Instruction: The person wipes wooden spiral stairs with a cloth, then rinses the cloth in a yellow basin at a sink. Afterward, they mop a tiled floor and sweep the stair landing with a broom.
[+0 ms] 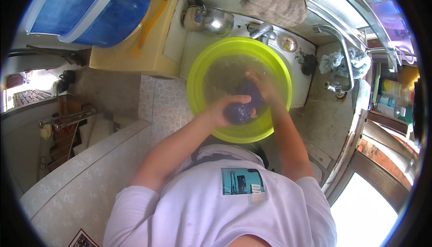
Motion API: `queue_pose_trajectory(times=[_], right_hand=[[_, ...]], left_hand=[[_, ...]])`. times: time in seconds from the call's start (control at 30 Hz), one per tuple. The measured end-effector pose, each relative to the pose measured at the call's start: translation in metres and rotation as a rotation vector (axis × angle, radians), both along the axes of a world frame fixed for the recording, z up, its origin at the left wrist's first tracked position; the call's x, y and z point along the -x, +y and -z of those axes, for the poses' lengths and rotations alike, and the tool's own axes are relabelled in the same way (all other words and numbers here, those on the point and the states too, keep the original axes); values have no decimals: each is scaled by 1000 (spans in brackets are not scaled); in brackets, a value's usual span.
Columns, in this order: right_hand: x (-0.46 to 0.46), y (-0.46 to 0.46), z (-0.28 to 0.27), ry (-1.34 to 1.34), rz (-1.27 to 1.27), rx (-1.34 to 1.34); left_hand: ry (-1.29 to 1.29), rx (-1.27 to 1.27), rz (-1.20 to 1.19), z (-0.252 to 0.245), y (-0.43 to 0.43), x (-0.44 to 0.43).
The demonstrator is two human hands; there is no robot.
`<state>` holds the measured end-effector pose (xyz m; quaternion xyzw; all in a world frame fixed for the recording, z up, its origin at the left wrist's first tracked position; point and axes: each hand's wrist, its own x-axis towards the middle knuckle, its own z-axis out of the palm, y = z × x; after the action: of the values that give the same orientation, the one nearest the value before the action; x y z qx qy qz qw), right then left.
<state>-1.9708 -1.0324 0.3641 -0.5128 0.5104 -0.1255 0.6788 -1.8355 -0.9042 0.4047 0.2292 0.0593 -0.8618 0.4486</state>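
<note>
A round lime-green plastic basin (195, 78) holds murky water and rests over a white sink in front of me. Both my hands are inside its rim. My left hand (224, 110) is closed around one bunched part of a dark purple cloth (239, 113), its thumb lying across the top. On the right side of the basin, my right hand (261, 85) grips the farther part of the same dark bundle, partly in the water. Whether the bundle is one piece or two I cannot tell.
Behind the basin are a metal faucet (263, 32) and a steel pot (216, 20). A grey-brown towel (276, 0) hangs there. Blue tubs (111, 14) stand on a cream surface at the upper left; a curved tap pipe (347, 54) and a pale blue cloth (361, 63) are at right.
</note>
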Motion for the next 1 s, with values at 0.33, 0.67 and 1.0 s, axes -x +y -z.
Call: queue_pose_trajectory(times=[0.33,0.67,1.0], right_hand=[[10,0,-8,-113,-12,-342],[5,103,-77,14,-126,857],[21,67,-30,-689,448,-572]], left_hand=[[215,-2,-72,-16,26,1],[255,-61,-547,29,17,22],[712,-208,-507,-20,10,38]])
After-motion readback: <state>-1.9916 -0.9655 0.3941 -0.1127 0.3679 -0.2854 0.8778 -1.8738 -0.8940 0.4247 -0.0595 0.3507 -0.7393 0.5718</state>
